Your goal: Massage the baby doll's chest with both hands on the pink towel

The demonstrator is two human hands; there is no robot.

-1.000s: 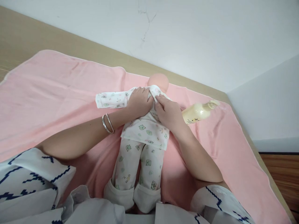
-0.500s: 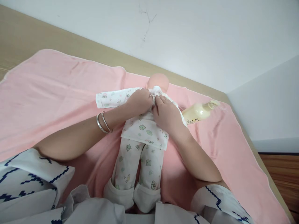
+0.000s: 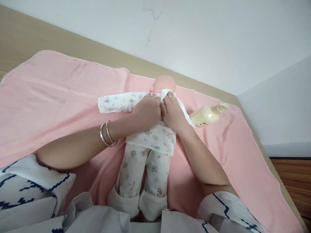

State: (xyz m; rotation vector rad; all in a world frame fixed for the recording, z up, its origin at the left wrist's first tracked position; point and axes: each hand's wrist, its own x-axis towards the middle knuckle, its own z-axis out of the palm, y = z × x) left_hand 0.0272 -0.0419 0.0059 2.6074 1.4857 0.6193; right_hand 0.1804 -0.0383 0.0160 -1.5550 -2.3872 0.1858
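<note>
A baby doll [image 3: 164,83] lies on its back, dressed in a white printed shirt [image 3: 153,134] and matching trousers [image 3: 145,171] with folded cuffs. My left hand [image 3: 147,110] is closed at the front of the shirt just below the neck, its fingertips gathered on the cloth. Right beside it, my right hand [image 3: 173,111] pinches the shirt's collar edge, a fold of which stands up above the fingers. The two hands touch or nearly touch. What lies under the fingers, such as the ties, is hidden. One shirt sleeve stretches out to the left.
A pink blanket [image 3: 73,81] with some wrinkles lies under the doll on a wooden surface [image 3: 80,45]. To the right of the doll, a pale yellow pump bottle [image 3: 205,117] lies on its side. A white wall [image 3: 206,42] rises behind.
My right hand has curled its fingers and drawn up a fold of the collar. My left hand has shifted slightly, and the white tie seen between the hands is now hidden.
</note>
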